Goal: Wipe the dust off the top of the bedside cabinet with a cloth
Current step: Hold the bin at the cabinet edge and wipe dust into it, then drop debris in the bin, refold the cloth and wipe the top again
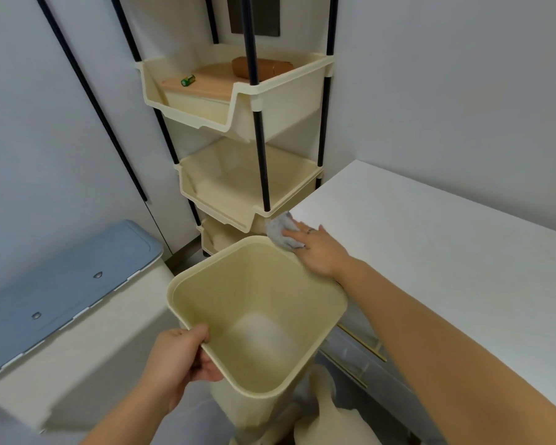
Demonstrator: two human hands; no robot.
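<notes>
Grey cloth (281,235) sits bunched at the corner of the white cabinet top (430,252), right hand (320,252) pressing it with flattish fingers (294,234), left hand (177,358) gripping the rim of a cream bin (270,284) beside that edge.

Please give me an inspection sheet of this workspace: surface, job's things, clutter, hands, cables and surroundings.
Surface: white cabinet top, with the cloth on its corner beside the rack.
Job's things: the cloth is grey, crumpled, at the edge.
Clutter: nothing seen.
Hands: right hand presses the cloth; left hand grips the rim of a cream bin held below that corner.
Cables: nothing seen.
Surroundings: the rack's top tray holds a battery, a board and a brown block; blue-lidded box at left.
</notes>
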